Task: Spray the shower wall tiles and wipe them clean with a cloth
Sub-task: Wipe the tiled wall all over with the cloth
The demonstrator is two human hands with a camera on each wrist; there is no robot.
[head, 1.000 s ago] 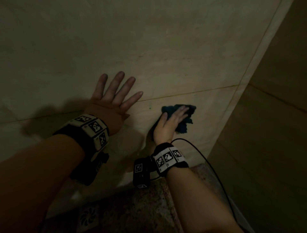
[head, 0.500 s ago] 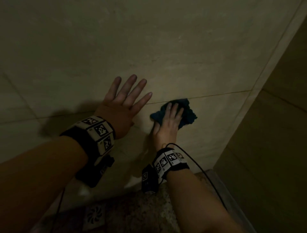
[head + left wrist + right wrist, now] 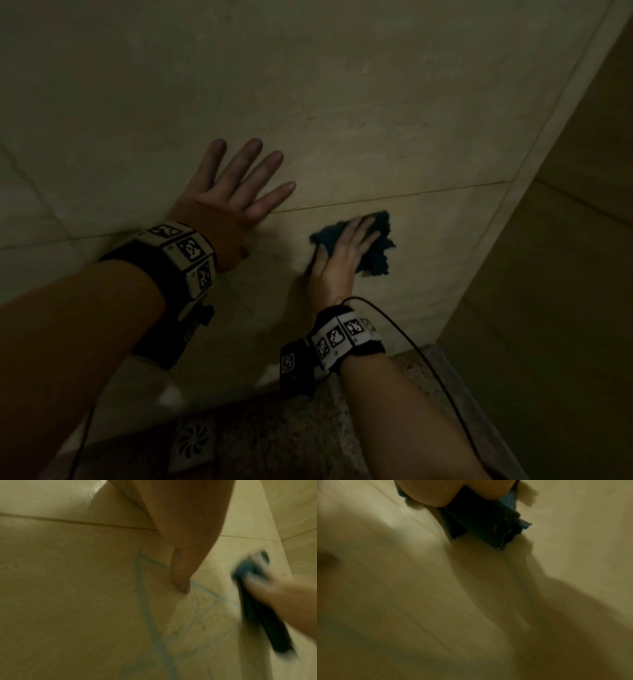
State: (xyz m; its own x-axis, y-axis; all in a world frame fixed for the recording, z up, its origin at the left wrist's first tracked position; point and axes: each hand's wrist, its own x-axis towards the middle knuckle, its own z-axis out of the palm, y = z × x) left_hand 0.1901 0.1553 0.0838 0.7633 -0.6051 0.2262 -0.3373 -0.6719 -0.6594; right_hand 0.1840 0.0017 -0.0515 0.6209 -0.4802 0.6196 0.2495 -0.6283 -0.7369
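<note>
A crumpled dark blue cloth (image 3: pixel 375 255) lies flat against the beige shower wall tiles (image 3: pixel 342 102), just below a horizontal grout line. My right hand (image 3: pixel 346 253) presses the cloth to the wall with straight fingers laid over it. The cloth (image 3: pixel 481 520) shows under the palm in the right wrist view, and blurred (image 3: pixel 247 568) in the left wrist view. My left hand (image 3: pixel 233 192) rests flat on the wall to the left, fingers spread, holding nothing. Its thumb (image 3: pixel 181 572) touches the tile. No spray bottle is in view.
A side wall (image 3: pixel 565 240) meets the tiled wall in a corner at the right. A speckled floor (image 3: pixel 308 428) with a white drain grate (image 3: pixel 191 445) lies below. A black cable (image 3: pixel 428 359) trails from my right wrist. Faint bluish lines (image 3: pixel 144 601) cross the tile.
My right hand slid the cloth left across the tile, then back to the right and slightly down. My left hand stayed flat on the wall.
</note>
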